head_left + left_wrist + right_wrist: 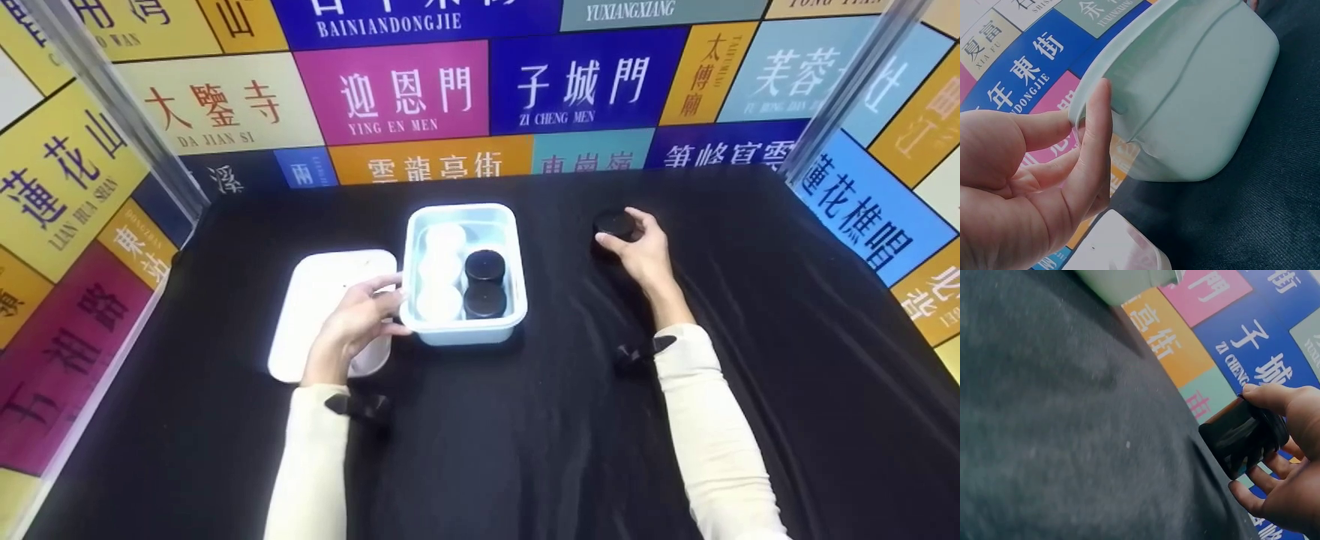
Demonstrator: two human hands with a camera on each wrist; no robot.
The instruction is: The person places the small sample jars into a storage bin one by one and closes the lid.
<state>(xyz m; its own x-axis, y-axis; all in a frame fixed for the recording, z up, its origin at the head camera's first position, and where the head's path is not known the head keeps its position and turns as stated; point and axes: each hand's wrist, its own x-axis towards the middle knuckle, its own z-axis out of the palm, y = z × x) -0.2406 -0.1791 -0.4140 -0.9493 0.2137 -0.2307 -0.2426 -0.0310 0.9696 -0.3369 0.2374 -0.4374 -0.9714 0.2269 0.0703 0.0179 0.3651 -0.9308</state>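
Observation:
A pale mint plastic box (472, 336) stands near the middle of the black cloth. White round items (439, 304) line its left side, and two black lidded jars (484, 268) stand at its right. My left hand (356, 319) holds the box at its left side; in the left wrist view its thumb and fingers (1099, 112) meet the rim. Out to the right, my right hand (641, 244) grips another black jar (1241, 436) between thumb and fingers. Whether that jar touches the cloth, I cannot tell.
A white lid (300, 322) lies flat left of the box, partly beneath my left hand. Black cloth (480, 450) covers the table. Printed panels (405, 90) with large characters rise behind and at both sides, with clear upright posts (855, 82) at the corners.

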